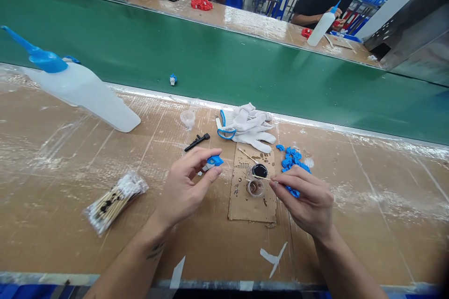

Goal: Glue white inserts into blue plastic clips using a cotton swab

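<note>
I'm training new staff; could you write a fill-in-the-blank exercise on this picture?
The left hand holds a white-and-____ piece.
The right hand holds a thin stick near the ____ liquid.
The bagged swabs lie to the ____ of both hands.
The gloves are mainly ____.
Missing words: blue; black; left; white.

Two loose swabs (248,155); one swab pack (115,203); one black piece (197,141)

Your left hand (184,188) pinches a small blue-and-white plastic part (214,161); your right hand (307,196) holds a cotton swab (262,178) over the near rim of a cup (251,172) of black liquid (260,170); blue plastic pieces (288,159) lie beside that hand; white knit gloves (250,127) lie beyond the cup.
</note>
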The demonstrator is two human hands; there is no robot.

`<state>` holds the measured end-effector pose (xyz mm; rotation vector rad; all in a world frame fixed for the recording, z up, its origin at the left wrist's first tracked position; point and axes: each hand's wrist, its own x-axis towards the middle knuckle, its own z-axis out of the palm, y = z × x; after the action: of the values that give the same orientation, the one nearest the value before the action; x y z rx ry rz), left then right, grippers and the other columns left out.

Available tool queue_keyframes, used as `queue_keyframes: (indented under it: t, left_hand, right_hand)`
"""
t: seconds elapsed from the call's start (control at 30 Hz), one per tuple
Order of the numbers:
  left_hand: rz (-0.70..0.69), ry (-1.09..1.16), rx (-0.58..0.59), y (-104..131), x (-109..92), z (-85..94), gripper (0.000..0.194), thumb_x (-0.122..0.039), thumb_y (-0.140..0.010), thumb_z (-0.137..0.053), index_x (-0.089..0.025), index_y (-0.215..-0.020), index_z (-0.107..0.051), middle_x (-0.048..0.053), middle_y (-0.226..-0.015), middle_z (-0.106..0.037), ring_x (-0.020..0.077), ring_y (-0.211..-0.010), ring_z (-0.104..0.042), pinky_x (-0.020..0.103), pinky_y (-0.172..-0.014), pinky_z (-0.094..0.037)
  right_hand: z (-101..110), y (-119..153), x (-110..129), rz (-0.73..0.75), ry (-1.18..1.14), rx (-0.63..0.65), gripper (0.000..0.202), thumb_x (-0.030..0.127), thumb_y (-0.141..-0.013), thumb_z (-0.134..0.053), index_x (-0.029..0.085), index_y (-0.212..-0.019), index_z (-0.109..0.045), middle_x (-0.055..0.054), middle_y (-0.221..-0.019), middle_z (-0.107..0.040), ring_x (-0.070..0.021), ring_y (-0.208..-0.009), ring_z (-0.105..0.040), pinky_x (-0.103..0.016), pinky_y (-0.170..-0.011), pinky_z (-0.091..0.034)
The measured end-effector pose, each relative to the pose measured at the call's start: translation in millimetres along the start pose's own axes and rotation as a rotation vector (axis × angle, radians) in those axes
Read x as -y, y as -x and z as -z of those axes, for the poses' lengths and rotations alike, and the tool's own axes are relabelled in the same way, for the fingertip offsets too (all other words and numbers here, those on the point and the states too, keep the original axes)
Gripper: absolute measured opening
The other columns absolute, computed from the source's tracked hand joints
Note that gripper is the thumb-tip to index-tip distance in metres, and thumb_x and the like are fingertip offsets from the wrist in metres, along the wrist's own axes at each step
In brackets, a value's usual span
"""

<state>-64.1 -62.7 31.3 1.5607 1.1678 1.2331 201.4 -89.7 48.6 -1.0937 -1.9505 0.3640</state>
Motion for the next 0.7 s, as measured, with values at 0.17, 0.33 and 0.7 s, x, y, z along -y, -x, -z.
queue_keyframes:
  t: [0.17,0.33,0.7]
  left_hand:
    - [0.012,0.013,-0.009,0,1,0.5,0.024,-0.020,-0.092,-0.070,-0.022,-0.115,-0.076,0.004,-0.097,-0.073,0.0136,-0.081,-0.068,0.025,-0.076,-0.058]
    - [0.100,0.045,-0.017,3,1,-3.7,0.034,-0.024,-0.088,-0.075,-0.022,-0.122,-0.070,0.005,-0.103,-0.075,0.0155,-0.088,-0.072,0.026,-0.080,-0.059]
    - [-0.016,-0.075,0.151,6,0,-13.0,0.019,-0.026,-0.098,-0.064,-0.020,-0.115,-0.068,0.002,-0.093,-0.075,0.0134,-0.077,-0.070,0.024,-0.070,-0.056]
  right_hand:
    - [4,10,1,-0.016,-0.015,0.050,0.018,0.004,-0.091,-0.068,0.021,-0.090,-0.072,0.000,-0.078,-0.069,-0.0128,-0.065,-0.061,-0.027,-0.058,-0.048]
    - [-6,18,-5,-0.061,0.014,0.123,0.014,0.009,-0.094,-0.067,0.020,-0.090,-0.075,-0.001,-0.076,-0.069,-0.0127,-0.065,-0.063,-0.025,-0.056,-0.047]
    - [-11,21,-12,-0.138,-0.010,0.095,0.012,0.011,-0.094,-0.069,0.020,-0.089,-0.076,0.001,-0.074,-0.066,-0.0115,-0.065,-0.060,-0.023,-0.058,-0.046]
